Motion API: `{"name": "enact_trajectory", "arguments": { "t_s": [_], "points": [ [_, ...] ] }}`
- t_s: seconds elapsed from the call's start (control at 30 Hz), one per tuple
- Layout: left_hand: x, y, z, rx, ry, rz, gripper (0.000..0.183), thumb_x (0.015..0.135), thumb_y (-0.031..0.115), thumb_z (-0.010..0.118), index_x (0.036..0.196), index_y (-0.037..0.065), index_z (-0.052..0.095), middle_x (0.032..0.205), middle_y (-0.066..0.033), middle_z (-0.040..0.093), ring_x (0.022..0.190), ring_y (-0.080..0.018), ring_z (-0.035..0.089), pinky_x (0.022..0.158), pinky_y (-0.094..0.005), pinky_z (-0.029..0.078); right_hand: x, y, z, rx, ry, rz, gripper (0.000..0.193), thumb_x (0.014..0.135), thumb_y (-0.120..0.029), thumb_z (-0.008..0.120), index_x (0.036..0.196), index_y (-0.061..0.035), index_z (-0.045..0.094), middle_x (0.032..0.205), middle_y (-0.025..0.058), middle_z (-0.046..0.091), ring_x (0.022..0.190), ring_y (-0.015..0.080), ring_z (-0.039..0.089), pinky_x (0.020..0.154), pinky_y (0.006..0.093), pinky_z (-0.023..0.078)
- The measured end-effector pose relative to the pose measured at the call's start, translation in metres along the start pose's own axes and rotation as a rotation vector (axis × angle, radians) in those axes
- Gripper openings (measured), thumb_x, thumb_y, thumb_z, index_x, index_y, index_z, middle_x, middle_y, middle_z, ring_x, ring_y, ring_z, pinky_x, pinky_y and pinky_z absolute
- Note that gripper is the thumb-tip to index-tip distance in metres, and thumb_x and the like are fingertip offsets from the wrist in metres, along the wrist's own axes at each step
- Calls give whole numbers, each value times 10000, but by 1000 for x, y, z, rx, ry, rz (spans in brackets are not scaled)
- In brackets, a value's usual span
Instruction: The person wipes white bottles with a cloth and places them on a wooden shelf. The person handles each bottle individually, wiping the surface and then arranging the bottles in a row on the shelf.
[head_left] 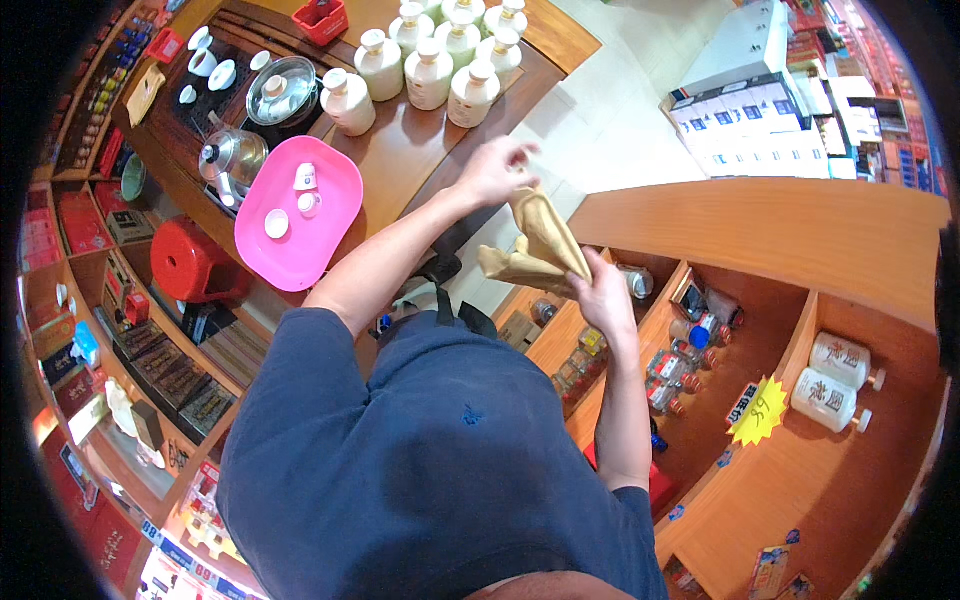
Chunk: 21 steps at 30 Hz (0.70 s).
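Observation:
A tan cloth [545, 235] hangs in loose folds between my two hands, in front of my body. My left hand [492, 172] is at its upper end, fingers curled and slightly blurred, with the cloth's edge at the thumb. Lower down, my right hand [607, 298] is closed on the cloth's right side. Just beyond my left hand, several cream-coloured bottles [428, 75] with rounded caps stand grouped on the wooden table [410, 145].
Left of my left forearm lies a pink tray [340, 205] with small white cups. Beyond it are a glass kettle [235, 155] and a lidded pot [282, 92]. A red stool [187, 262] stands at left. On my right, wooden shelves [745, 235] hold bottles and jars.

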<state>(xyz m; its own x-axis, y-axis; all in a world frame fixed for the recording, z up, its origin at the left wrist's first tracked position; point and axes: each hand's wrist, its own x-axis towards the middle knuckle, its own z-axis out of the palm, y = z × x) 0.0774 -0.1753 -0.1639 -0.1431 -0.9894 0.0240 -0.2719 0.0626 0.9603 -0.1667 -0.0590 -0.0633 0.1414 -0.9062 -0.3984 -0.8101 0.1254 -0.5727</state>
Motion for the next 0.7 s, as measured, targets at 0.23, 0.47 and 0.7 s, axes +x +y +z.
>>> {"name": "enact_trajectory", "arguments": {
  "t_s": [0.23, 0.47, 0.7],
  "points": [
    [48, -71, -1, 171, 770, -425, 1068, 637, 336, 933, 1447, 6, 321, 1384, -258, 426, 1320, -424, 424, 1126, -501, 353, 27, -4, 4, -13, -222, 215, 315, 980, -248, 641, 1061, 48, 710, 861, 216, 728, 861, 268, 728, 828, 428, 564],
    [81, -99, 26, 232, 995, -426, 1059, 509, 412, 979, 1376, 129, 443, 1291, -174, 481, 1230, -394, 475, 1048, -531, 379, 18, 21, -5, 830, -67, 224, 324, 1052, -224, 579, 1256, 18, 651, 1147, 84, 722, 1021, 149, 680, 918, 336, 549],
    [79, -115, 22, 289, 988, -145, 885, 528, 394, 953, 1229, 137, 478, 1198, -130, 506, 1188, -362, 488, 1019, -516, 401, 24, 21, 4, 1337, 525, 233, 406, 1058, -237, 551, 1341, 54, 558, 1280, 158, 662, 1127, 266, 674, 962, 420, 568]
  ]
}}
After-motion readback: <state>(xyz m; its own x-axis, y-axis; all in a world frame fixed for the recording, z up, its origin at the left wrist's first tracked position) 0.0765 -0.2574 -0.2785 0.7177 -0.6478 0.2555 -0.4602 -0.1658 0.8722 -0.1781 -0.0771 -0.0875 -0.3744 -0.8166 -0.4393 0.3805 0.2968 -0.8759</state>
